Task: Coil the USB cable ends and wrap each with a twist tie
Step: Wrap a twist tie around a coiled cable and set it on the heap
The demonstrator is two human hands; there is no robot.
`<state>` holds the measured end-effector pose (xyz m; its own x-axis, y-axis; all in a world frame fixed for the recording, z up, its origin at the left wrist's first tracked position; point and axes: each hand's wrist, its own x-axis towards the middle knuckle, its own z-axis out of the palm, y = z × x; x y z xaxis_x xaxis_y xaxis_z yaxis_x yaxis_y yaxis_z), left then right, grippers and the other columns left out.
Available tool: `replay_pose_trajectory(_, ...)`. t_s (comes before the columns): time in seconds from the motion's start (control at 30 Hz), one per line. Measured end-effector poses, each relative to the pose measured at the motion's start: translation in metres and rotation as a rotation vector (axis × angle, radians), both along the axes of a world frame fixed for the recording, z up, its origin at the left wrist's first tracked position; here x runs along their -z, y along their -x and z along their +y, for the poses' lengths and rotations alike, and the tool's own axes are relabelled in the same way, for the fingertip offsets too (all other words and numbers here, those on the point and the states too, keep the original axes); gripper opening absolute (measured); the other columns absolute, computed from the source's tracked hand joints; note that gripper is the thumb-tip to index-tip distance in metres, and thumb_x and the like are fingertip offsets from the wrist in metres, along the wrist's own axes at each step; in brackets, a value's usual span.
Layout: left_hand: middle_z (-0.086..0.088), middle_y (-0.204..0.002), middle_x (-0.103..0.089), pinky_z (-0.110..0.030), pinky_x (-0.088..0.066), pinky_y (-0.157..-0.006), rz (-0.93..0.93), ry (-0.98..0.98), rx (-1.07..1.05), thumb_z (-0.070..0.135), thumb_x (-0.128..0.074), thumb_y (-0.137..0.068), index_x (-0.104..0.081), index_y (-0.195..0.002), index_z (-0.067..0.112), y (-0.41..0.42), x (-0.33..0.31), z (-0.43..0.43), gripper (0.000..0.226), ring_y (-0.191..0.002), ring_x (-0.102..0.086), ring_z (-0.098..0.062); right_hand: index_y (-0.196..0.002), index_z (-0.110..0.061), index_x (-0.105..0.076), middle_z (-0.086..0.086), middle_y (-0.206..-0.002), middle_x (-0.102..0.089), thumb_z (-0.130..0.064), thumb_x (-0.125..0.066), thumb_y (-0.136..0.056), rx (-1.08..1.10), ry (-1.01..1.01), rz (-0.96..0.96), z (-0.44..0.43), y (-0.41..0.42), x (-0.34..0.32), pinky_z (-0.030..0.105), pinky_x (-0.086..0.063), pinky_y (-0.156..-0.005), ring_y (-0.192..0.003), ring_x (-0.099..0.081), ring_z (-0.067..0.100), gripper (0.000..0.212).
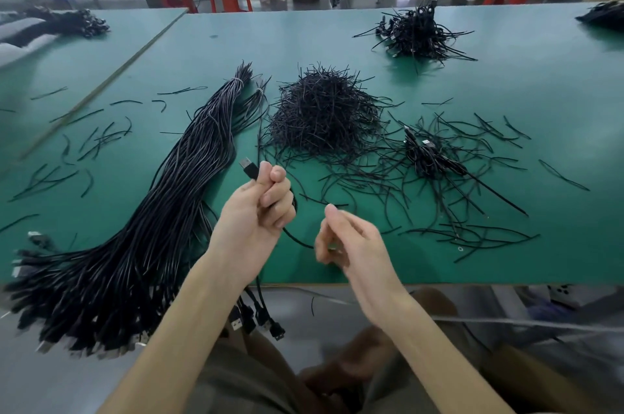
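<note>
- We are closing our left hand point(260, 207) into a fist around one black USB cable point(297, 235), and its plug point(249, 167) is sticking up out of the top of the fist.
- The cable is running from under the left hand in a curve toward our right hand point(344, 239).
- The right hand is blurred; its fingers are curling loosely and the index finger is pointing up. The cable is reaching the fingers, but we cannot tell if they are pinching it.
- Both hands are hovering above the near edge of the green table point(506, 82).
- To the left of the hands, a big bundle of black cables point(162, 211) is lying on the table, and its plugs are hanging over the near edge.
- Behind the hands, a heap of black twist ties point(324, 113) is sitting in the middle of the table, and many loose ties are lying around it.
- To the right of the heap, a small group of coiled cables point(429, 156) is resting among the loose ties.
- Farther back on the right, another pile of coiled cables point(417, 31) is lying well apart from us.
</note>
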<state>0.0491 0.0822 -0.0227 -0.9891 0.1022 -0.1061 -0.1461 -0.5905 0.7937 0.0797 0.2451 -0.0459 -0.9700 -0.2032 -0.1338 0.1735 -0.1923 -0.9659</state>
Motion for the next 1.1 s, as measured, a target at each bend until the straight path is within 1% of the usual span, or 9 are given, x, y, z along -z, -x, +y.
replay_pose_trajectory(0.1, 0.007, -0.065, -0.036, -0.022, -0.037, -0.06, 0.083, 0.074, 0.013, 0.037, -0.04, -0.108, -0.057, -0.084, 0.019, -0.004, 0.003, 0.002, 0.035, -0.054, -0.031, -0.011, -0.095, -0.028, -0.065, -0.015, -0.093, -0.071, -0.042, -0.064, -0.096, 0.014, -0.631, 0.38, 0.015, 0.005, -0.013, 0.021, -0.044, -0.086, -0.098, -0.061, -0.001, 0.014)
replay_pose_trajectory(0.17, 0.006, -0.066, -0.042, -0.024, -0.041, -0.07, 0.134, 0.053, -0.011, 0.035, -0.041, -0.105, -0.056, -0.086, 0.017, -0.007, 0.002, 0.011, 0.031, -0.059, -0.043, -0.012, -0.116, -0.035, -0.059, -0.024, -0.111, -0.063, -0.046, -0.072, -0.087, 0.037, -0.8, 0.51, 0.018, 0.008, -0.019, 0.022, -0.039, -0.099, -0.118, -0.049, -0.005, 0.034)
replay_pose_trajectory(0.3, 0.003, -0.076, -0.051, -0.03, -0.053, -0.082, 0.198, -0.046, 0.032, 0.038, -0.044, -0.099, -0.06, -0.083, 0.018, -0.012, 0.002, 0.037, 0.03, -0.078, -0.058, -0.014, -0.144, -0.033, -0.046, -0.02, -0.132, -0.059, -0.031, -0.089, -0.075, -0.183, -0.406, 0.373, 0.005, 0.017, -0.028, 0.027, -0.042, -0.108, -0.13, -0.049, -0.003, 0.082)
replay_pose_trajectory(0.5, 0.004, -0.08, -0.061, -0.035, -0.057, -0.088, 0.131, -0.11, 0.233, 0.032, -0.043, -0.105, -0.064, -0.089, 0.017, -0.014, 0.005, 0.021, 0.03, -0.092, -0.067, -0.02, -0.121, -0.018, -0.067, 0.002, -0.101, -0.068, -0.01, -0.083, -0.083, -0.213, -0.219, 0.289, 0.015, 0.03, -0.018, 0.031, -0.059, -0.082, -0.092, -0.064, 0.007, 0.042)
replay_pose_trajectory(0.63, -0.007, -0.104, -0.073, -0.041, -0.058, -0.086, 0.095, -0.024, 0.271, 0.028, -0.052, -0.1, -0.076, -0.105, 0.013, -0.02, 0.014, 0.012, 0.028, -0.108, -0.068, -0.028, -0.127, -0.022, -0.067, 0.001, -0.1, -0.073, -0.013, -0.08, -0.086, -0.198, -0.35, 0.311, 0.011, 0.024, -0.007, 0.028, -0.057, -0.065, -0.086, -0.063, 0.011, 0.044)
replay_pose_trajectory(0.73, -0.016, -0.108, -0.074, -0.04, -0.06, -0.087, 0.143, 0.14, 0.249, 0.023, -0.049, -0.103, -0.075, -0.109, 0.007, -0.021, 0.01, 0.004, 0.031, -0.114, -0.067, -0.035, -0.13, -0.029, -0.066, -0.015, -0.096, -0.074, -0.013, -0.078, -0.087, -0.147, -0.345, 0.361, 0.005, 0.02, -0.001, 0.024, -0.055, -0.072, -0.085, -0.067, 0.004, 0.048)
replay_pose_trajectory(0.9, -0.017, -0.083, -0.069, -0.039, -0.061, -0.075, 0.325, 0.51, 0.01, 0.024, -0.05, -0.106, -0.069, -0.087, 0.007, -0.032, 0.013, 0.009, 0.032, -0.088, -0.071, -0.03, -0.119, -0.024, -0.068, -0.015, -0.093, -0.068, 0.001, -0.067, -0.087, -0.146, -0.388, 0.398, -0.008, 0.018, -0.002, 0.018, -0.055, -0.071, -0.089, -0.067, 0.005, 0.041)
replay_pose_trajectory(1.0, -0.018, -0.083, -0.07, -0.039, -0.058, -0.081, 0.263, 0.531, 0.06, 0.023, -0.05, -0.105, -0.068, -0.086, 0.004, -0.03, 0.011, 0.004, 0.032, -0.089, -0.069, -0.03, -0.098, -0.014, -0.064, 0.003, -0.095, -0.065, -0.001, -0.067, -0.09, -0.154, -0.492, 0.405, -0.013, 0.018, -0.001, 0.026, -0.056, -0.079, -0.09, -0.064, 0.017, 0.016)
replay_pose_trajectory(1.1, -0.021, -0.09, -0.071, -0.035, -0.055, -0.09, 0.191, 0.498, 0.198, 0.02, -0.048, -0.106, -0.066, -0.092, -0.002, -0.023, 0.004, -0.004, 0.031, -0.095, -0.069, -0.03, -0.093, -0.032, -0.061, -0.003, -0.089, -0.057, -0.014, -0.069, -0.095, -0.156, -0.478, 0.446, -0.013, 0.016, -0.003, 0.015, -0.048, -0.077, -0.081, -0.058, 0.001, 0.02)
